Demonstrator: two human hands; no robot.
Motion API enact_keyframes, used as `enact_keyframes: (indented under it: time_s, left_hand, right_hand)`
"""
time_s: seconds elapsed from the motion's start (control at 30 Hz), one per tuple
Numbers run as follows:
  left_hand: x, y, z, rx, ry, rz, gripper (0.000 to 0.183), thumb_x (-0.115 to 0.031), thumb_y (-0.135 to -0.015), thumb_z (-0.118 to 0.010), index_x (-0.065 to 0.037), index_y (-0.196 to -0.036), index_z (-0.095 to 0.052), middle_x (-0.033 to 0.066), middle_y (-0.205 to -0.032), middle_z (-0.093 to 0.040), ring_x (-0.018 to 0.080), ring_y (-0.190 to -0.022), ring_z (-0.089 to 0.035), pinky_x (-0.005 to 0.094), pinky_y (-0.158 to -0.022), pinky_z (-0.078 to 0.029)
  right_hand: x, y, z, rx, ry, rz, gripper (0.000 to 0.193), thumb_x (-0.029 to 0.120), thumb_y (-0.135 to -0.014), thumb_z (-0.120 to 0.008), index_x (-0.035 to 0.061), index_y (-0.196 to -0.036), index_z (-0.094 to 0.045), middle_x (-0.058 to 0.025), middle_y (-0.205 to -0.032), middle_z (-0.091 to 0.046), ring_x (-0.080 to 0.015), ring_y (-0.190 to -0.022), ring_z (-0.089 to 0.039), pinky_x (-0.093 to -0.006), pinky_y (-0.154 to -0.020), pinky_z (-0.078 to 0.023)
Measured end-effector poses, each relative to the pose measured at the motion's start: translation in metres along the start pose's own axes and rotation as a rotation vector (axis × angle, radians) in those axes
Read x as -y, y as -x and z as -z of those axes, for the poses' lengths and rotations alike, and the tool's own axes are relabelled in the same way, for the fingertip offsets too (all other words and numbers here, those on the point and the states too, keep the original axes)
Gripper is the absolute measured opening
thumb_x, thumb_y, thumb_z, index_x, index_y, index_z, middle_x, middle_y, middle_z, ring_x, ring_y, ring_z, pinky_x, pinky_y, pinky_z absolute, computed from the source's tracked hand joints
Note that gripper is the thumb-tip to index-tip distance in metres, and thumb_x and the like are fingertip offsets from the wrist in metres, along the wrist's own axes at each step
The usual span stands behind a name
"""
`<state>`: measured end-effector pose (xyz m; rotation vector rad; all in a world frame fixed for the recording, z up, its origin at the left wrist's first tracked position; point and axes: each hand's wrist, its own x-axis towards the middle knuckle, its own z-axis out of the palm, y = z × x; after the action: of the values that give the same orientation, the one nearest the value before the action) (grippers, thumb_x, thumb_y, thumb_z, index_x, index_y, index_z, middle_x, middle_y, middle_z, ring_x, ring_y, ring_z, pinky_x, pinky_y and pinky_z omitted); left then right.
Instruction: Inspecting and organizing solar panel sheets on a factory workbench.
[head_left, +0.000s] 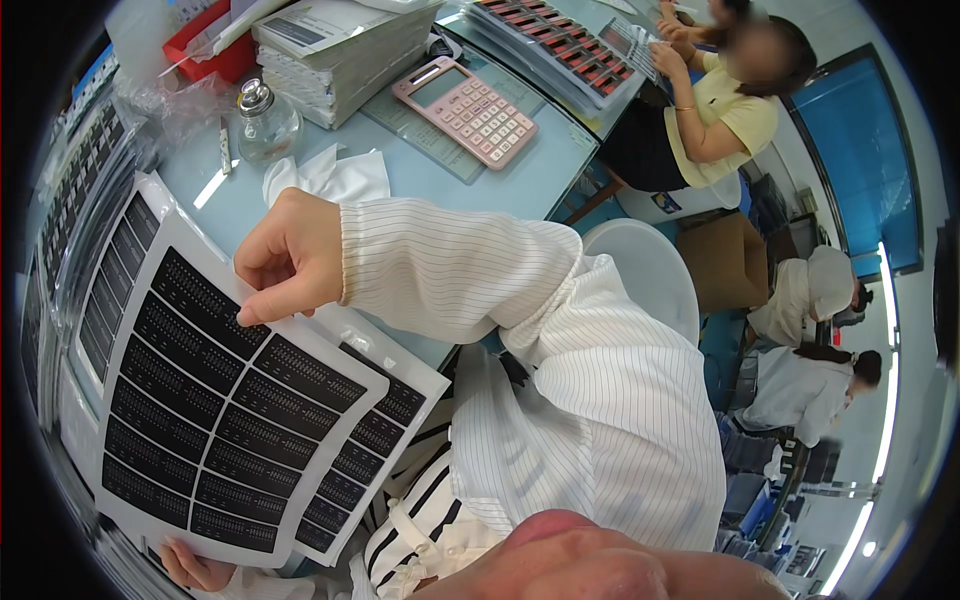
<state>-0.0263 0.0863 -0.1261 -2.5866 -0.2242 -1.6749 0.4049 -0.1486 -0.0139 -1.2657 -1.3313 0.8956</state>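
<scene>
A white sheet of black rectangular labels (pixel 215 400), set in two columns, is in front of me at the left of the view. My right hand (pixel 290 255) pinches its upper edge between thumb and curled fingers. At its lower edge, the fingers of my left hand (pixel 195 567) grip the border; part of that hand is hidden. Under it, towards my lap, lies a second label sheet (pixel 428 395) in the same pattern, partly covered. More dark-printed label sheets (pixel 118 265) lie beyond it on the desk.
On the glass-topped desk are a pink calculator (pixel 467 110), a paper stack (pixel 345 75), a glass bottle with metal cap (pixel 268 128), crumpled tissue (pixel 335 178) and a red basket (pixel 215 50). A co-worker in a yellow top (pixel 735 125) sits beside a white bin (pixel 650 270).
</scene>
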Motion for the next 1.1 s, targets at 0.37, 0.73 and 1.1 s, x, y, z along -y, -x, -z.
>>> enact_keyframes:
  time_s: [0.37, 0.73, 1.1]
  left_hand:
    - [-0.057, -0.055, -0.032, -0.238, -0.088, 0.006, 0.020, -0.007, -0.077, -0.061, 0.006, -0.093, -0.062, 0.0177, -0.098, -0.055, 0.0239, -0.082, -0.059, 0.0290, -0.067, -0.051]
    - [-0.045, -0.037, -0.011, -0.044, 0.038, 0.037, 0.023, -0.001, -0.086, -0.048, 0.008, -0.108, -0.051, 0.0228, -0.115, -0.049, 0.0287, -0.096, -0.055, 0.0363, -0.084, -0.047]
    - [-0.043, -0.033, -0.001, 0.078, 0.447, 0.409, 0.025, -0.004, -0.089, -0.041, 0.009, -0.110, -0.047, 0.0212, -0.112, -0.052, 0.0225, -0.092, -0.055, 0.0314, -0.083, -0.045]
  right_hand:
    - [0.008, -0.001, -0.002, 0.014, -0.020, -0.005, 0.028, 0.014, -0.074, -0.066, -0.0002, -0.055, -0.050, -0.0034, -0.050, -0.055, -0.0074, -0.042, -0.053, -0.0196, -0.040, -0.039]
    - [0.006, -0.002, -0.004, 0.025, -0.015, -0.009, 0.027, 0.012, -0.075, -0.065, -0.0003, -0.056, -0.051, -0.0033, -0.050, -0.055, -0.0070, -0.042, -0.053, -0.0194, -0.040, -0.038]
    - [0.008, 0.000, -0.003, 0.014, -0.002, -0.006, 0.026, 0.013, -0.075, -0.066, -0.0001, -0.057, -0.053, -0.0030, -0.051, -0.055, -0.0069, -0.042, -0.053, -0.0186, -0.041, -0.039]
